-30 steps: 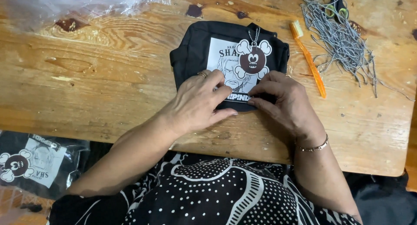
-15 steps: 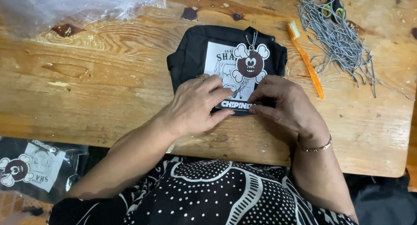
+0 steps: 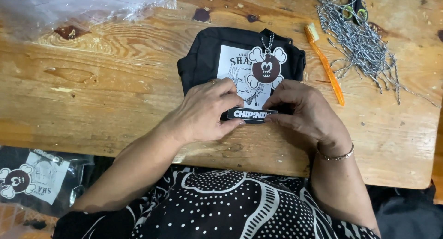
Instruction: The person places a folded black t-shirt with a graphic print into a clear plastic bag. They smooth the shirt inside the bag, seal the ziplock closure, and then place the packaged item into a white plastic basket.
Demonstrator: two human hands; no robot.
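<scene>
A folded black garment [image 3: 207,54] with a white printed panel lies on the wooden table [image 3: 92,96]. A brown round tag with white bone shapes [image 3: 266,68] hangs on a small chain over the print. My left hand [image 3: 207,112] and my right hand [image 3: 307,112] pinch the two ends of a small black label strip [image 3: 251,114] at the garment's near edge. A thin bracelet circles my right wrist.
An orange toothbrush [image 3: 325,66] lies right of the garment. A heap of metal ball chains [image 3: 364,45] fills the far right, with green-handled scissors [image 3: 350,11] under it. Clear plastic bags [image 3: 69,8] are at the far left. A bagged black garment [image 3: 32,181] lies below the table's edge.
Both hands have drawn slightly toward me and apart, so the black label strip now shows between the fingertips. The garment stays in place.
</scene>
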